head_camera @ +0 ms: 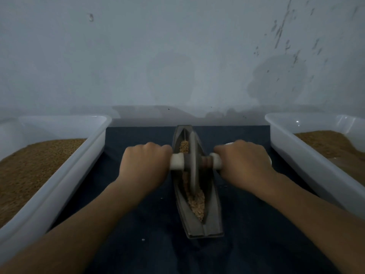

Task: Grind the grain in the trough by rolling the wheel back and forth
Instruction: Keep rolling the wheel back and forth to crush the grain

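Tub [65,186] at far left, white plastic, long side running away from the camera, heaped with brown grain [29,169]. Dark blue cloth [138,224] covers the surface between the tubs; a few pale specks lie on it.

Left hand [145,165] comes next, forearm reaching in from the bottom left. Fingers are curled over and clenched round the left handle [176,161], a white stub whose inner end shows between the fist and the wheel.

Centre: grey metal trough [209,226], boat-shaped, lying on the cloth with its long axis pointing away from the person. Wheel [192,175], a thin grey disc, stands upright on edge in the groove at about the trough's middle. Crushed pale grain in the trough [197,204] lies along the groove on the near side of the wheel. A small patch of darker grain [183,145] shows on the far side. A rusty brown axle [206,161] runs from the wheel to the right handle [216,161], also white.

Right hand [245,165] grips that handle the same way, knuckles up, forearm coming from the bottom right. Both fists sit level, one just beside each side of the trough.

Second white tub [296,155] at far right, also holding brown grain [325,143]. Pale wall [177,56] behind everything, stained and scuffed on the right.
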